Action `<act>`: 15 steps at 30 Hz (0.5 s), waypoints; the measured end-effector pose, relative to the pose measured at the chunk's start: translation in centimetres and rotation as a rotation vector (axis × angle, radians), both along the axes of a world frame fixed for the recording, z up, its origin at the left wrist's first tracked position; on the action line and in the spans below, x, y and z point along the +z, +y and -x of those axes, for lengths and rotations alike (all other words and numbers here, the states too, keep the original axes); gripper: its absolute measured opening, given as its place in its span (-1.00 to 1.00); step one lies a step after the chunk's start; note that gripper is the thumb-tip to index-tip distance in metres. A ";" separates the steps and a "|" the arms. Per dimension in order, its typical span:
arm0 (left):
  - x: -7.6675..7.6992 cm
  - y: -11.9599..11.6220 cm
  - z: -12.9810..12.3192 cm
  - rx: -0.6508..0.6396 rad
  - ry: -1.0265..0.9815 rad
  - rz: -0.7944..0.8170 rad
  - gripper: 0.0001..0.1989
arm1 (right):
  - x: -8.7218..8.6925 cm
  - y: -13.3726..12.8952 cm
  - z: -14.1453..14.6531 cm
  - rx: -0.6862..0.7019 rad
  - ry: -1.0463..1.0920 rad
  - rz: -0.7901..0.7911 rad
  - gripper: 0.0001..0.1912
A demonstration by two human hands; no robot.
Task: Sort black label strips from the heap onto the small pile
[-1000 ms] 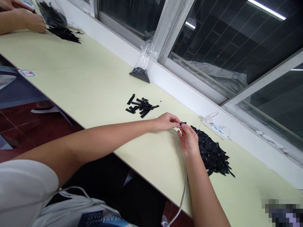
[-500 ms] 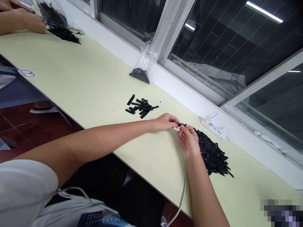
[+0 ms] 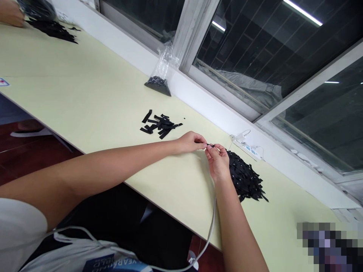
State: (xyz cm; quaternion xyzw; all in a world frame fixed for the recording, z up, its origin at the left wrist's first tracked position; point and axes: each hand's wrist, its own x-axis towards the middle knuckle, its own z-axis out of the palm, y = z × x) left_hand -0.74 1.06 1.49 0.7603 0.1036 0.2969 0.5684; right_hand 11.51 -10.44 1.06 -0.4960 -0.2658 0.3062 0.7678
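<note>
My left hand (image 3: 193,142) and my right hand (image 3: 217,160) meet above the table, both closed in a pinch on one short black fabric strip (image 3: 210,145). Most of that strip is hidden by my fingers. Just beyond my right hand lies a big heap of black strips (image 3: 246,176), partly covered by the hand and wrist. To the left of my left hand, a smaller loose pile of black strips (image 3: 163,124) is spread on the tabletop.
A clear plastic bag (image 3: 159,81) with small black pieces stands against the white ledge. A power strip (image 3: 249,148) with plugs sits by the wall, and a white cable (image 3: 212,226) crosses the table edge. Another person's hand (image 3: 11,14) is beside black strips (image 3: 52,30) at far left.
The whole view has shifted, so things sit further left and slightly higher. My fingers have drawn closer together over the strip, and less of it shows.
</note>
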 end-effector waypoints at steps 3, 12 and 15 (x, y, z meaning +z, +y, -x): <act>0.0 0.0 0.0 -0.005 0.010 0.020 -0.84 | -0.1 0.0 0.1 -0.022 -0.049 -0.009 -0.47; 0.5 -0.5 0.2 0.008 0.018 0.039 -0.86 | -0.2 0.1 0.1 -0.079 -0.173 0.029 -0.45; 0.6 -0.7 0.2 0.012 0.014 0.045 -0.88 | 0.0 0.0 0.4 -0.071 -0.198 0.063 -0.45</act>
